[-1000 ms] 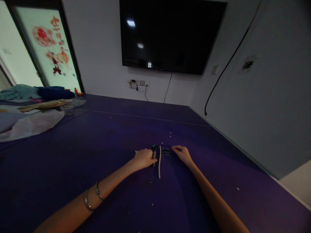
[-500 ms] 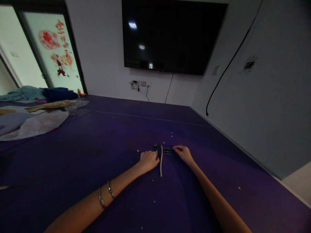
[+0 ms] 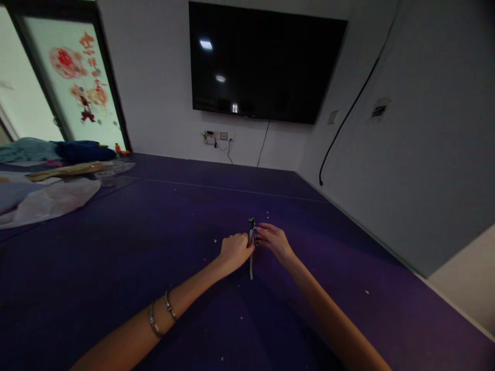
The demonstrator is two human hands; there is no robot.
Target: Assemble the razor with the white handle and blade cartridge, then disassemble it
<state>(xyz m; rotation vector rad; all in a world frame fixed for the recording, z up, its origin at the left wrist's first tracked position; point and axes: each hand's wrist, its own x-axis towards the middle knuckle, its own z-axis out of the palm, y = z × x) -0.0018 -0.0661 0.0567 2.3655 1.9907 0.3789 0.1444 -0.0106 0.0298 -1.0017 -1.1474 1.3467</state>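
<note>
My left hand [image 3: 235,251] is closed around the handle of what looks like a razor [image 3: 251,220], its dark T-shaped head pointing up and away from me. Just right of it, my right hand [image 3: 275,241] reaches in with fingers apart and slightly curved, the fingertips close to the razor; whether they touch it I cannot tell. A thin pale strip [image 3: 251,269] lies on the purple surface below the hands, its upper part hidden by them. The small dark piece that lay right of the strip is covered by my right hand.
The purple surface [image 3: 162,226] carries scattered white specks. At the left lie a white plastic bag [image 3: 58,202] and folded cloths [image 3: 85,151]. A television [image 3: 266,64] hangs on the far wall; a black cable [image 3: 350,103] runs down the right wall.
My right hand has moved left, over the small dark piece and up to the razor. The razor stands more upright in my left hand, its head now plainly visible. The view has shifted slightly.
</note>
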